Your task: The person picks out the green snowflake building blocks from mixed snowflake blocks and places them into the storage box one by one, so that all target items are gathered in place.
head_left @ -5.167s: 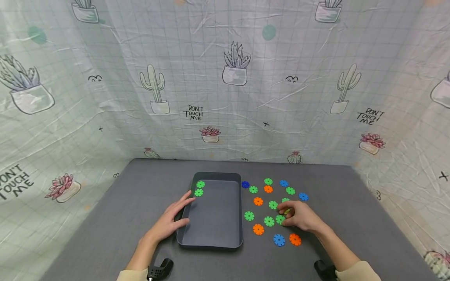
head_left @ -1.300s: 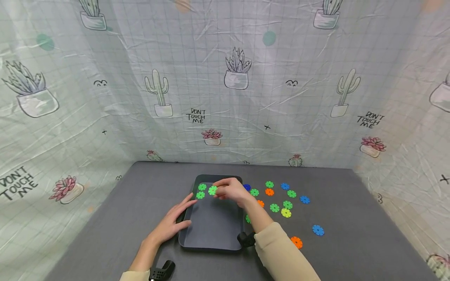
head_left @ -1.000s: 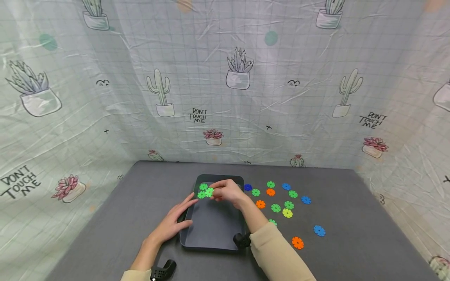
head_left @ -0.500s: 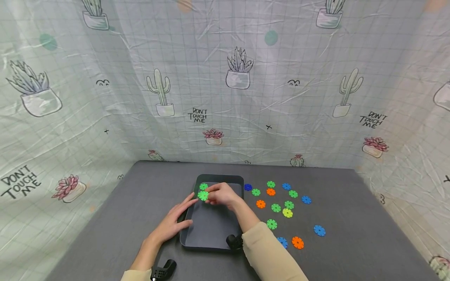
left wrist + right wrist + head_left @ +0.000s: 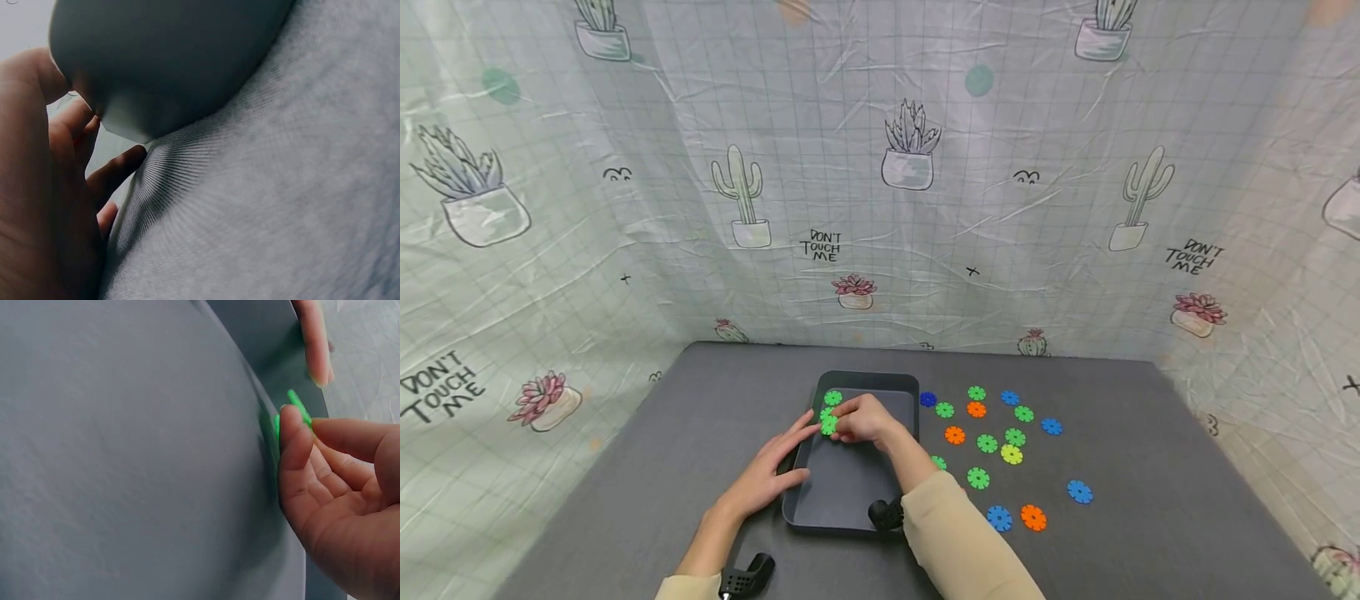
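Note:
My right hand (image 5: 867, 419) pinches a green notched plastic disc (image 5: 828, 426) between thumb and fingers inside the dark grey tray (image 5: 850, 492), by its left wall. In the right wrist view the held disc (image 5: 299, 406) is tilted on edge at the fingertips. Just behind it in the tray, one green disc (image 5: 826, 413) is partly covered, and another green disc (image 5: 832, 397) lies flat near the far left corner. My left hand (image 5: 765, 473) rests at the tray's left rim with fingers extended. In the left wrist view its fingers touch the tray's outer wall (image 5: 169, 56).
Right of the tray, loose discs lie scattered on the grey table (image 5: 1120, 550): several green, a yellow disc (image 5: 1012, 454), an orange disc (image 5: 1033, 517), a dark blue disc (image 5: 928, 399) and lighter blue ones. My right sleeve (image 5: 966, 533) covers part of this area. A printed curtain surrounds the table.
My right hand has gone from the scattered discs into the tray with a green disc, then moved left and slightly nearer along the left wall. The left hand has stayed at the rim.

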{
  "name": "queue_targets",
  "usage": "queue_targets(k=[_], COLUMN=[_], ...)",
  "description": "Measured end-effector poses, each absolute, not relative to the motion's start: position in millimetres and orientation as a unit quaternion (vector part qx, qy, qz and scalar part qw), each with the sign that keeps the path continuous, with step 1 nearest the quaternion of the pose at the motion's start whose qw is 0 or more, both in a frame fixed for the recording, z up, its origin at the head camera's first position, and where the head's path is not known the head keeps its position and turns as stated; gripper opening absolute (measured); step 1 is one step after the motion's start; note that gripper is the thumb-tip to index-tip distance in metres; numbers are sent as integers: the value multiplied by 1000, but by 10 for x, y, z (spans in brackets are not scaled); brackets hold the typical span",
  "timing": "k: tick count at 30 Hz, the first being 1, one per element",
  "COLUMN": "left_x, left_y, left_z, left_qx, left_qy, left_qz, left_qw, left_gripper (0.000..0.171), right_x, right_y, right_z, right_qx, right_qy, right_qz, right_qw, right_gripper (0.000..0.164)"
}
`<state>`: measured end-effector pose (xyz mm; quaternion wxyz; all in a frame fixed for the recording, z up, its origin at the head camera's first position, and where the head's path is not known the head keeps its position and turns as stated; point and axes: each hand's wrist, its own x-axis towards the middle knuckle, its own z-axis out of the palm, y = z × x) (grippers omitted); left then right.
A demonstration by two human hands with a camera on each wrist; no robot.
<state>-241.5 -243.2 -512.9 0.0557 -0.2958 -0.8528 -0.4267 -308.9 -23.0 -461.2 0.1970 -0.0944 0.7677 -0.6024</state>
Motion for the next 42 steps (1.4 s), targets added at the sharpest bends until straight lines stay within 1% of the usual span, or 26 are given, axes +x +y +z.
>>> queue_targets(k=[14,25,42], left_x=[-2399,-2409,-2407], left_y=[-2428,-2431,-2427], left_z=[-5131,-5128,-5132], left_qx=[-286,-299,-292], left_qy=[-853,-852,-855], left_qz=[-434,-426,-425], left_qw=[48,58,52], left_gripper=[61,58,59], right_x=[-3045,-3053,-3049], right_y=[-285,-275,-204], right_z=[-4631,-4643,-4592], right_qx=[-89,-82,-75], right_qy=[786,781,759], right_qz=[-585,-594,-616], right_qw=[180,175,197], right_gripper=[24,21,29])
